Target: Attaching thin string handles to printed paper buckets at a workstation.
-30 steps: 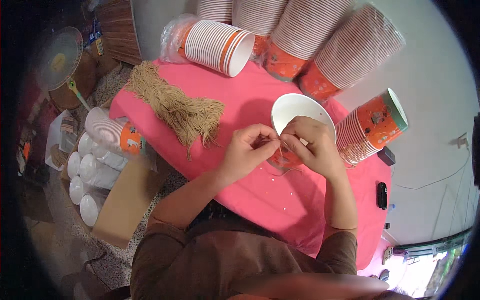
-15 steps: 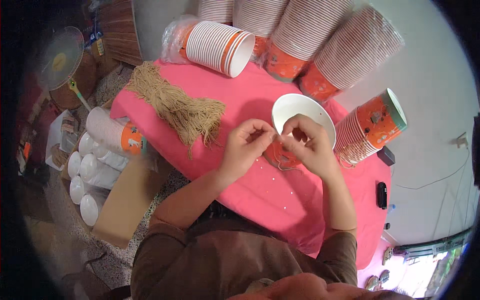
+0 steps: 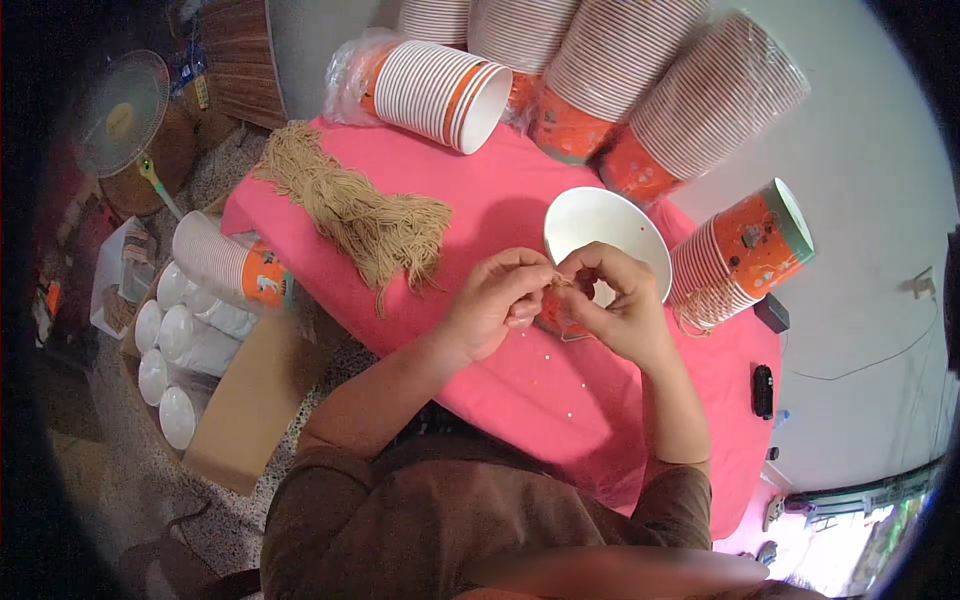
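A paper bucket [image 3: 610, 222] with a white inside and an orange outer wall lies tilted in front of me, its mouth facing up and away. My left hand [image 3: 498, 303] and my right hand [image 3: 622, 300] meet over its near side, fingertips almost touching. Both pinch a thin tan cord [image 3: 562, 281]; how it joins the bucket is hidden behind the fingers. On the left of the pink-covered table [image 3: 500, 205], a thick bundle of cut tan cords [image 3: 355, 208] is spread out. To the right leans a nested bucket stack [image 3: 735, 250] with cords hanging at its side.
Tall plastic-wrapped bucket stacks [image 3: 620, 85] line the back, beside a stack lying on its side [image 3: 430, 92]. At the left stand an open cardboard box [image 3: 250, 400] of white cups and a fan [image 3: 122, 118]. A small black object [image 3: 763, 391] rests near the right edge.
My left hand's fingers have curled in more, and its wrist has turned. My right hand has dropped slightly, with the fingertips still together at the cord.
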A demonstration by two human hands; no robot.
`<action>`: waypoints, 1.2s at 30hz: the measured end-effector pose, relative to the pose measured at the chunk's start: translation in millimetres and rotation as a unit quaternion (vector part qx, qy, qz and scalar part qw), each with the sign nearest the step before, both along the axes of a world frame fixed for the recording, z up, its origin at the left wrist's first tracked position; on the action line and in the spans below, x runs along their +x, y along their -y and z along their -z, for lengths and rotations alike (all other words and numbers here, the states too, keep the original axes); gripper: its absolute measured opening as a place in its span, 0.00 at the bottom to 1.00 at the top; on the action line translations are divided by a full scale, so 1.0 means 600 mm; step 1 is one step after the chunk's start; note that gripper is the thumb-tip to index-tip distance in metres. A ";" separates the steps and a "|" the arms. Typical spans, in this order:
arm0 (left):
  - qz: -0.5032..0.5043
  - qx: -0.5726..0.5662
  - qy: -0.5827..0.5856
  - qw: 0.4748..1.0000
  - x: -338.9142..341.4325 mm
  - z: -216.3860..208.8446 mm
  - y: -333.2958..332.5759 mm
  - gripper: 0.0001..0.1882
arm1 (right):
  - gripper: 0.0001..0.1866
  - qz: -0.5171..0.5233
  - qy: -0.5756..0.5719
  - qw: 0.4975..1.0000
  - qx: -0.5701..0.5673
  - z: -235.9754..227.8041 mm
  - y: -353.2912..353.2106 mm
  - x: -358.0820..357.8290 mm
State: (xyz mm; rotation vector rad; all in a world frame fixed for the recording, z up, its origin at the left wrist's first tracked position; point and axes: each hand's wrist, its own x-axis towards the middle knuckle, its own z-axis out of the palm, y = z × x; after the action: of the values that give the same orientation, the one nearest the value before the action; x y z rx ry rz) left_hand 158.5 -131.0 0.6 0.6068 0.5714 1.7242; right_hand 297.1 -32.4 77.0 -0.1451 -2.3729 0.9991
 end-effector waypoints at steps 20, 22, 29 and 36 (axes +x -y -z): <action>-0.024 0.026 -0.077 0.996 0.002 0.004 -0.002 0.06 | 0.03 0.067 -0.012 0.997 -0.026 0.010 -0.019 0.009; -0.037 0.019 -0.083 0.996 0.005 0.002 -0.004 0.06 | 0.03 0.069 -0.011 0.997 -0.031 0.008 -0.019 0.009; -0.097 0.047 -0.157 0.982 0.008 0.004 -0.008 0.06 | 0.02 0.061 -0.007 0.997 -0.041 -0.001 -0.020 0.015; -0.204 0.087 -0.226 0.949 0.015 0.008 -0.016 0.06 | 0.03 0.054 -0.018 0.998 0.016 -0.001 -0.023 0.017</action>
State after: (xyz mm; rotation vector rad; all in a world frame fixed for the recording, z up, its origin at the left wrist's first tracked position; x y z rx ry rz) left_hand 167.6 -121.4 -4.1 1.0860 0.9215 2.0475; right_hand 307.5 -18.8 77.7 -0.2388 -2.3202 0.9062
